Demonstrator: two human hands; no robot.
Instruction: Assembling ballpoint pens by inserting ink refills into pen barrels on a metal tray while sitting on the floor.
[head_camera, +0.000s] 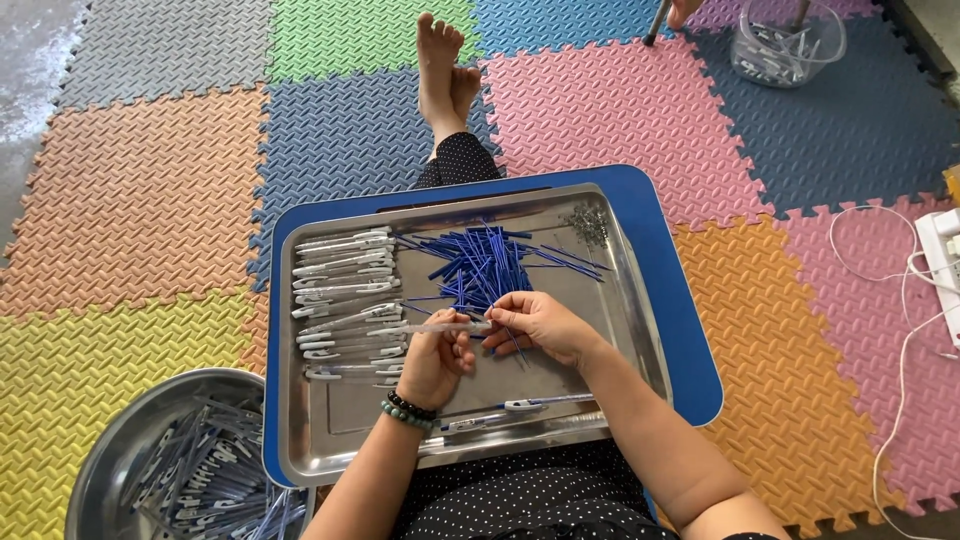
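Left hand (432, 362) grips a clear pen barrel (445, 327); right hand (535, 322) pinches a blue refill (508, 335) at it. Refill pile (480, 262) remains; two assembled pens (520, 410) lie on the tray (640, 330).

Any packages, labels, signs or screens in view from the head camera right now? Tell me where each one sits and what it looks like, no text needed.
No packages, labels, signs or screens show.
Nearest to packaging, open containers only:
Steel tray on the lap, rectangular, silver.
Round metal bowl at lower left, silver, holding pens.
Clear plastic tub at top right, holding pen parts.
White power strip at the right edge, with white cables.
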